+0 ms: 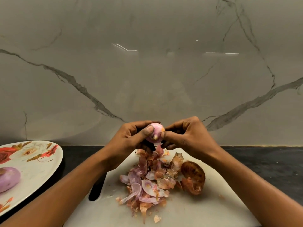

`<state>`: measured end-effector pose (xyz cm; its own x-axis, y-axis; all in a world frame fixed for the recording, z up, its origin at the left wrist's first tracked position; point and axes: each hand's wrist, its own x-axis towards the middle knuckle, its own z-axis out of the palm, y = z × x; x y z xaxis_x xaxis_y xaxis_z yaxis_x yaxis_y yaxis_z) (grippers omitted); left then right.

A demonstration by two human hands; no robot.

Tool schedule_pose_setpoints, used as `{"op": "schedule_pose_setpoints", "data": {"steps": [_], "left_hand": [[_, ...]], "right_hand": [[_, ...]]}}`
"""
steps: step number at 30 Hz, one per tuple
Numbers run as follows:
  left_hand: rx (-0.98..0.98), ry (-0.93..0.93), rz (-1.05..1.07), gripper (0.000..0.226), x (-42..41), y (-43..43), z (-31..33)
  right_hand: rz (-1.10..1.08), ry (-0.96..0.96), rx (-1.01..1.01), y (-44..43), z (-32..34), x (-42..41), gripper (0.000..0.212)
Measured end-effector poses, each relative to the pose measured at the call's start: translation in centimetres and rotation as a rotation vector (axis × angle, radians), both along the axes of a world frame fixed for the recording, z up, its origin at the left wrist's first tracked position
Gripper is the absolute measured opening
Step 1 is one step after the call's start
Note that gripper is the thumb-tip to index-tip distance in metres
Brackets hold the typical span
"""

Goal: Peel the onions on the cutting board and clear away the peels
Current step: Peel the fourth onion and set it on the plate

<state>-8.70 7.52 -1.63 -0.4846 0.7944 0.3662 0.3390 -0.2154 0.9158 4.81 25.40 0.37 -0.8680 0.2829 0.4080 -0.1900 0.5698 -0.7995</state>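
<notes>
left hand [131, 136] grips onion [155, 132] above cutting board [205, 205], steadying it; right hand [185, 136] pinches skin, so peels [150, 182] drop below.

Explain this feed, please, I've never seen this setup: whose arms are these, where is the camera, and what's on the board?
No machine here: these are a person's bare arms, seen from one camera worn on their head, looking down. The left hand grips a pink onion above the white cutting board, and the right hand pinches its side. A pile of peels lies on the board, beside a brown-skinned piece. A peeled onion sits on the flowered plate at left.
</notes>
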Motion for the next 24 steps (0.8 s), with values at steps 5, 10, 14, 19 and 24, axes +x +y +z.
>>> {"op": "schedule_pose_setpoints", "data": {"steps": [5, 10, 14, 19, 24], "left_hand": [[0.009, -0.004, -0.023, 0.039, -0.20, -0.11, -0.10], [0.032, -0.028, -0.015, 0.039, -0.25, 0.02, 0.07], [0.034, -0.036, 0.004, 0.039, -0.18, -0.05, 0.01], [0.047, -0.093, -0.007, 0.036, -0.10, 0.01, 0.12], [0.081, -0.264, -0.084, 0.036, -0.54, -0.41, 0.68]], "right_hand": [[-0.034, 0.040, 0.039, 0.23, -0.22, -0.13, 0.009], [-0.017, 0.033, -0.071, 0.16, 0.00, -0.15, 0.018], [0.026, 0.028, -0.070, -0.14, -0.09, -0.13, 0.044], [0.002, 0.053, -0.046, -0.32, -0.40, -0.20, 0.042], [0.022, 0.096, -0.139, 0.19, -0.03, -0.06, 0.015]]}}
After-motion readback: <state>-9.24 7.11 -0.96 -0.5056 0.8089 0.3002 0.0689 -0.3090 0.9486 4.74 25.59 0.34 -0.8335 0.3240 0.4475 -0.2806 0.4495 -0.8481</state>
